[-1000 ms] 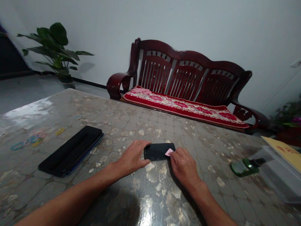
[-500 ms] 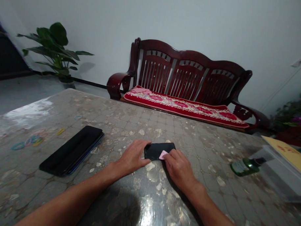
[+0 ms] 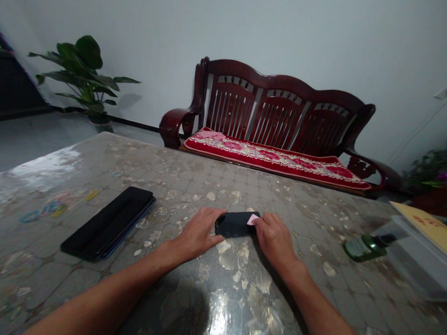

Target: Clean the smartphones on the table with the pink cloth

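A black smartphone (image 3: 233,225) lies flat on the patterned table, its dark screen facing up. My left hand (image 3: 199,231) grips its left end, with the thumb on the near edge and the fingers on the far edge. In my right hand (image 3: 274,236), a small pink cloth (image 3: 253,219) is pinched and pressed against the right end of the screen. Most of the cloth is hidden under my fingers. To the left rests a stack of dark phones (image 3: 109,222), apart from both hands.
Several coloured hair ties (image 3: 48,211) lie at the far left of the table (image 3: 160,302). On the right, a green bottle (image 3: 367,247) is beside a clear plastic box (image 3: 421,262) with a yellow envelope (image 3: 427,226) on top. A wooden bench (image 3: 273,110) stands behind the table.
My right hand moved the pink cloth left along the screen, then back to the right end. My left hand has stayed on the smartphone, which has kept its place.
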A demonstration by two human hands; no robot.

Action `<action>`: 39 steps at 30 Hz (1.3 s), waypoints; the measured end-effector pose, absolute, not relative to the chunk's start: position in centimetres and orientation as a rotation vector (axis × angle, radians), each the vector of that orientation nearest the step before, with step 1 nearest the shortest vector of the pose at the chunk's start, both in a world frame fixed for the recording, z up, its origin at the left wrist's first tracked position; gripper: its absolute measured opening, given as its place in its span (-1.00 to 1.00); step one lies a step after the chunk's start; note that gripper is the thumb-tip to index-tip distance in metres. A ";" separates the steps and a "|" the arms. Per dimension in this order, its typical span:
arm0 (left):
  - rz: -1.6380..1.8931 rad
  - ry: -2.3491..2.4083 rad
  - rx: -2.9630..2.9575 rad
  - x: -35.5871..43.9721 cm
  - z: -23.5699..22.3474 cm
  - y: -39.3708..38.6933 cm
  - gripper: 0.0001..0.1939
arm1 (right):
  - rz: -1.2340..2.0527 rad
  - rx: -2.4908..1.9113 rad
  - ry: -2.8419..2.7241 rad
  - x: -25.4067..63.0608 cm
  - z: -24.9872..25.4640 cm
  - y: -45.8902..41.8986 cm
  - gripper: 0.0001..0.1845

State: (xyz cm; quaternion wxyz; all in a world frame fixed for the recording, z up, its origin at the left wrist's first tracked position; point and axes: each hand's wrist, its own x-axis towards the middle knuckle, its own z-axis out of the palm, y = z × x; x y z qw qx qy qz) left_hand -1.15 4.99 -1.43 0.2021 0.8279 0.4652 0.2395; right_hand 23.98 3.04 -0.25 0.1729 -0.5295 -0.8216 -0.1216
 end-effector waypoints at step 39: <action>0.535 1.212 2.315 0.6 -0.7 9.3 -0.24 | -0.255 -1.764 -2.335 25.7 1.3 5.9 -0.74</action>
